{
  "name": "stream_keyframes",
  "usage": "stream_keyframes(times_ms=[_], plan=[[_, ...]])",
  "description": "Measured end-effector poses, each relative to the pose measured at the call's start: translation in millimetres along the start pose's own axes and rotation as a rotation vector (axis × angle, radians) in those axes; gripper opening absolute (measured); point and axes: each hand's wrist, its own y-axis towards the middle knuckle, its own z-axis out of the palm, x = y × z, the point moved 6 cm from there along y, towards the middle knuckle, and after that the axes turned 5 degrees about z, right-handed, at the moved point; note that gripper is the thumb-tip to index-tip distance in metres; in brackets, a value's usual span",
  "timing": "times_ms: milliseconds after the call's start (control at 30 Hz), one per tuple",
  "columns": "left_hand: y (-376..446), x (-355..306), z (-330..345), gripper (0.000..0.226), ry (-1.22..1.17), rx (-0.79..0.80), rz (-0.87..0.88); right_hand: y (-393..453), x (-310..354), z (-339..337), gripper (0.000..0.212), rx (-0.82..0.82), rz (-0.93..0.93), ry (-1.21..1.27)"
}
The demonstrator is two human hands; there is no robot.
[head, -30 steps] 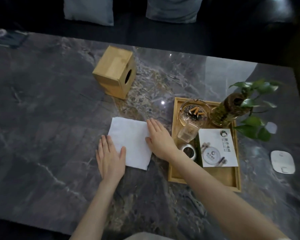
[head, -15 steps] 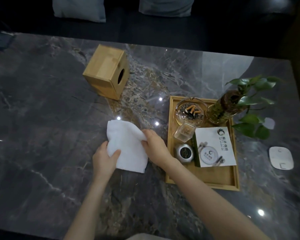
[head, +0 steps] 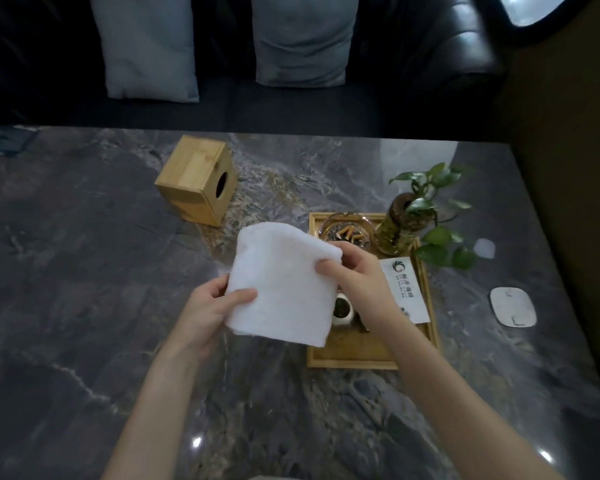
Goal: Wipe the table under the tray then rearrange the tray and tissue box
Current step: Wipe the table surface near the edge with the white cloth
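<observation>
Both hands, left (head: 212,306) and right (head: 355,277), grip the white cloth (head: 284,282) above the desk (head: 84,306). Tray (head: 357,358) sits loaded at right, tissue box (head: 196,180) on its side; wiping's probably done, rearranging isn't.

We saw a dark marble table (head: 84,306) carrying a wooden tissue box (head: 196,180) tipped on its side, far left of centre. Right of it sat a wooden tray (head: 354,358), a white flat pad (head: 512,306) near the right edge, a dark item (head: 6,142) at the far-left corner.
</observation>
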Motion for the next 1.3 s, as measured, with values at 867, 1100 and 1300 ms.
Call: stream_keyframes(times_ms=[867, 1100, 1300], plan=[[-39, 25, 341, 0.034, -0.363, 0.639, -0.335, -107, -60, -222, 0.056, -0.182, -0.022, 1.107], [4, 79, 324, 0.029, 0.369, 0.300, -0.013, -97, -83, -279, 0.045, -0.313, 0.324, 0.998], [19, 128, 331, 0.057, 1.191, 0.261, 0.439, -72, -58, -327, 0.039, -0.377, 0.305, 0.749]])
